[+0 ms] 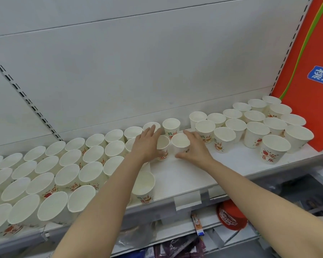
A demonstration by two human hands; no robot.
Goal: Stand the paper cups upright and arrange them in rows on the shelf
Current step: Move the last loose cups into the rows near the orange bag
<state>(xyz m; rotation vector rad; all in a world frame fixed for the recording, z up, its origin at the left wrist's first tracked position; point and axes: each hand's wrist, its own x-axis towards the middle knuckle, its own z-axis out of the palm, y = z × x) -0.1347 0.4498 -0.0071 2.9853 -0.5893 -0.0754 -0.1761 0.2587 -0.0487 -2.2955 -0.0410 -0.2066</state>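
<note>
A white store shelf (185,180) carries upright paper cups (67,161) in packed rows on the left and a looser cluster (257,125) on the right. Both arms reach forward to the middle. The left hand (146,144), fingers spread, cups one cup (163,146); the right hand (193,148) wraps the neighbouring cup (180,141). Bare shelf lies before them to the front edge.

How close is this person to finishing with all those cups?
Mostly done: upright cups fill rows at the shelf's left and right. In hand: the left hand and right hand each hold a cup in the middle gap. Left: filling that bare stretch and straightening the loose cups around it.
</note>
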